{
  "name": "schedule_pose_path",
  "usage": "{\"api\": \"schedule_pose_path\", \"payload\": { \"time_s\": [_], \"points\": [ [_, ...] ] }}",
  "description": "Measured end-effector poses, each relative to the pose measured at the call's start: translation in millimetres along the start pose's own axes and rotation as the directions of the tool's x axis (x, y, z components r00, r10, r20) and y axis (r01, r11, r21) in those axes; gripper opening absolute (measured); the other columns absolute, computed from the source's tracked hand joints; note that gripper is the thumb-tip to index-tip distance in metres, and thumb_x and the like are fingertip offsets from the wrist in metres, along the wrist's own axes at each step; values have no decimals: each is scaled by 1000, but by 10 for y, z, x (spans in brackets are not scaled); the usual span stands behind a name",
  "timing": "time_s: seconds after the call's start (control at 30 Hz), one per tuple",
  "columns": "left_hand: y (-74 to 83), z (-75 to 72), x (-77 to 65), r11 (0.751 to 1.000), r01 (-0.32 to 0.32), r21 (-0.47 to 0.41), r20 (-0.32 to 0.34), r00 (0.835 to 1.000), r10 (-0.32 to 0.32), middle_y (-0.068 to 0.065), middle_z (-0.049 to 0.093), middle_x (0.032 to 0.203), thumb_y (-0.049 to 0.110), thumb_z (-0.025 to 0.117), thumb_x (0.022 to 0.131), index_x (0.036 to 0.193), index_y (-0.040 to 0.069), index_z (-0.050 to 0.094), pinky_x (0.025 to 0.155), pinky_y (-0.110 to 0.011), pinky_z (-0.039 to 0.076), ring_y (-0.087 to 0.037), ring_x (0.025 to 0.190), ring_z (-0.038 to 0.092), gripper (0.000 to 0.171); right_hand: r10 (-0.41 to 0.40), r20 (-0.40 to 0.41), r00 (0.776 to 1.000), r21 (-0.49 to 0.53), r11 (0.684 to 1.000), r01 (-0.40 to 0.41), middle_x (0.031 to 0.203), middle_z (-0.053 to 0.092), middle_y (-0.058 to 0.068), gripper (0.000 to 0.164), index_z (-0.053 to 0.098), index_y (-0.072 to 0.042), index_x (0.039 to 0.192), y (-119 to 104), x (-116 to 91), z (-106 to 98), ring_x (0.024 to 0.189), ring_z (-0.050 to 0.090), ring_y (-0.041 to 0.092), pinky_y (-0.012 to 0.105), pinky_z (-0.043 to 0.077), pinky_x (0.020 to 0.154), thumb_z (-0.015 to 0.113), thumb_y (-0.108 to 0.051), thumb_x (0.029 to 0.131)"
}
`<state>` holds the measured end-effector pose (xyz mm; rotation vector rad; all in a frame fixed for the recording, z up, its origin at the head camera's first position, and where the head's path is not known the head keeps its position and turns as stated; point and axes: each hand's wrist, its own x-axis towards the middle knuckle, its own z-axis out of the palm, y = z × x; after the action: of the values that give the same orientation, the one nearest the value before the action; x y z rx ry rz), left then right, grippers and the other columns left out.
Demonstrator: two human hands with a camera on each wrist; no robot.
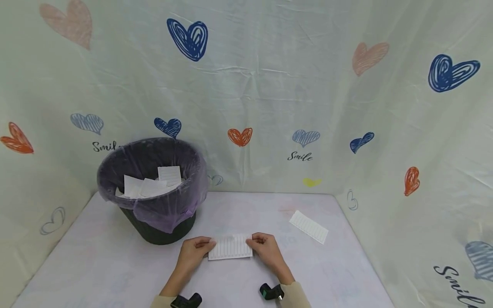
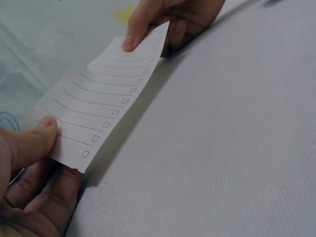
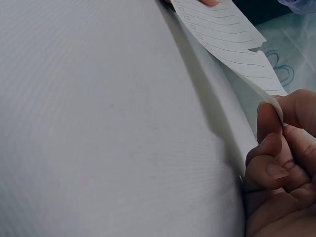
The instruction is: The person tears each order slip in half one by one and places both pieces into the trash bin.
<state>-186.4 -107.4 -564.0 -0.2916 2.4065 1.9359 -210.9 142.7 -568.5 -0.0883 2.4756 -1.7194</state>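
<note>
A lined checklist sheet [image 1: 231, 248] with a row of small printed boxes is stretched between both hands, close over the table. My left hand [image 1: 194, 254] pinches its left end between thumb and fingers. At the opposite end, my right hand [image 1: 266, 251] pinches the paper the same way. In the right wrist view the sheet [image 3: 232, 34] has a small ragged tear in its far edge. The left wrist view shows the sheet [image 2: 94, 98] bowed slightly, its boxes along the near edge.
Left of the hands stands a dark bin [image 1: 161, 226] lined with a purple plastic bag [image 1: 198, 171], with several white papers [image 1: 169, 174] inside. Another lined sheet [image 1: 309, 226] lies on the white table [image 1: 327, 273] at the right. A heart-printed curtain [image 1: 262, 98] surrounds the table.
</note>
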Motion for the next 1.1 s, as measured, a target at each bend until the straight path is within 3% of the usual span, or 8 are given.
{"api": "schedule_pose_path", "payload": {
  "time_s": [0.23,0.47,0.8,1.03,1.1],
  "points": [
    [-32,-2,18,997,48,-64,19,999,-46,-5,72,87,23,80,79,98,2,73,65,-21,54,-13,78,65,29,-10,9,1000,28,1000,9,76,68,4,24,71,-3,92,-15,-19,-9,66,55,9,19,44,57,72,-26,86],
    [-59,-6,38,992,58,-111,39,998,-54,-7,73,94,25,80,78,101,2,73,70,-23,56,-13,84,67,34,20,19,1000,47,999,-20,72,64,-1,23,72,-7,92,3,-11,-14,61,49,7,19,40,54,72,-29,87],
    [17,-24,13,976,62,-209,63,997,-49,-9,72,100,19,78,81,104,-3,72,74,-24,56,-12,88,67,33,54,29,998,103,993,-57,64,54,-6,25,71,-5,95,-13,-18,-32,55,41,5,19,34,49,72,-28,86],
    [-29,-57,37,939,92,-332,43,996,-82,-11,70,102,16,76,83,112,-9,66,75,-28,57,-15,88,68,39,50,26,998,187,981,-54,62,50,-7,28,67,0,91,1,-17,-31,55,39,5,20,36,51,72,-27,87],
    [-48,-54,47,939,93,-330,42,996,-83,-12,70,103,18,76,83,113,-9,65,74,-28,57,-15,89,68,42,65,23,998,186,980,-68,64,53,-7,28,68,-2,93,10,-18,-31,57,42,5,20,38,52,72,-29,86]
  ]
}}
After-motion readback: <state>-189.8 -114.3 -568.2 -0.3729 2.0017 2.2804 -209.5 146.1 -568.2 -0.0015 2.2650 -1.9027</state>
